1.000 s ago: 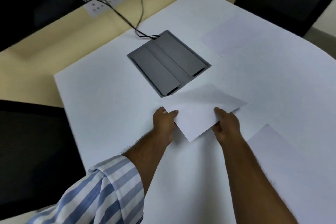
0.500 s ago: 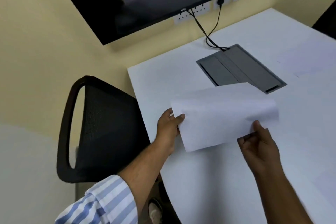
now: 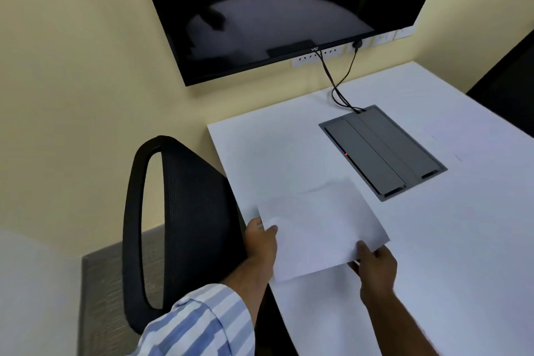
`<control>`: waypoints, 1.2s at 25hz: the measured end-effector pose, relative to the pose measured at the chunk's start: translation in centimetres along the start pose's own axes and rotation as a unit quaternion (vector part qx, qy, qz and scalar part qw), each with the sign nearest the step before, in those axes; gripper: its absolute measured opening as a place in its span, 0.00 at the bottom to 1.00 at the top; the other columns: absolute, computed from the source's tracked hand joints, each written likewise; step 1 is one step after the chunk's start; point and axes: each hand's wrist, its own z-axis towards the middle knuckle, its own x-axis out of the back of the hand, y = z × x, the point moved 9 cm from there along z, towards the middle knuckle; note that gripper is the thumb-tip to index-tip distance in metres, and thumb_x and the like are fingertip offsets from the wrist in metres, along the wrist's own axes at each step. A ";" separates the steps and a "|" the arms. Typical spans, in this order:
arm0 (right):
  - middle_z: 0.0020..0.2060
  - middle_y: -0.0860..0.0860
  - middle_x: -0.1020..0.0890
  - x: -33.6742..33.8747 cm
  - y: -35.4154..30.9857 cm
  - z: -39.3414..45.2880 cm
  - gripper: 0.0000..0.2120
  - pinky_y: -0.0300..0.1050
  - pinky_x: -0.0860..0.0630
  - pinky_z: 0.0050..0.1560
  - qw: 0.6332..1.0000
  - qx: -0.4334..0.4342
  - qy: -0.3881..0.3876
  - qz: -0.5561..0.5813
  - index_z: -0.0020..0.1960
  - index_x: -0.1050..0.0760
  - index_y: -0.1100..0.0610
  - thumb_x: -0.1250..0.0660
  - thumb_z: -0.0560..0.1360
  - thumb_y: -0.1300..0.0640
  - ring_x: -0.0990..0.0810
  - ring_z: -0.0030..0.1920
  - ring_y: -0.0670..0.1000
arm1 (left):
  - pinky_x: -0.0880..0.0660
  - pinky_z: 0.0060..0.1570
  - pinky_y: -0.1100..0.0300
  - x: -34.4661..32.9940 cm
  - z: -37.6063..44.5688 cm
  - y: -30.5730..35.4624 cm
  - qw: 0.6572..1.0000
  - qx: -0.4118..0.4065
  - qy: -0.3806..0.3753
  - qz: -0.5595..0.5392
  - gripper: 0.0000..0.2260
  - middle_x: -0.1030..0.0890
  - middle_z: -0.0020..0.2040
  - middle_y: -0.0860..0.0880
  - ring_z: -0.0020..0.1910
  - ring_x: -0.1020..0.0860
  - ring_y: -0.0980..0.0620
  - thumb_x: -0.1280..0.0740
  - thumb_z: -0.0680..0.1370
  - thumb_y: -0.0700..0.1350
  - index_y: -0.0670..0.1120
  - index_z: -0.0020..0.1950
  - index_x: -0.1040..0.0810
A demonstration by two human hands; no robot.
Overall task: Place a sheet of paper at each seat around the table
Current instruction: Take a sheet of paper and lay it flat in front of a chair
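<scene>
I hold a white sheet of paper (image 3: 318, 228) just over the left side of the white table (image 3: 289, 147), in front of a black mesh chair (image 3: 185, 211). My left hand (image 3: 260, 240) pinches the sheet's left edge, thumb on top. My right hand (image 3: 374, 266) grips its near right corner. The sheet's far edge curls up slightly; whether its near part touches the table I cannot tell.
A grey cable box (image 3: 381, 153) is set into the tabletop beyond the sheet, with black cords (image 3: 338, 87) running up to wall sockets. A dark screen (image 3: 289, 9) hangs on the wall. Another black chair (image 3: 508, 95) stands at the far right.
My view and both hands have swung left toward the black chair. The sheet has come down flatter and nearer the table's left edge, still held by both hands.
</scene>
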 end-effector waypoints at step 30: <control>0.77 0.55 0.35 -7.2 1.0 11.2 0.44 0.69 0.24 0.63 0.848 0.176 0.022 -0.500 0.78 0.39 0.52 0.20 0.70 0.47 0.32 0.73 0.65 | 0.38 0.78 0.44 -4.5 7.9 -1.6 0.746 -0.187 -0.067 0.636 0.36 0.57 0.86 0.50 0.84 0.52 0.46 0.24 0.75 0.55 0.55 0.79 0.35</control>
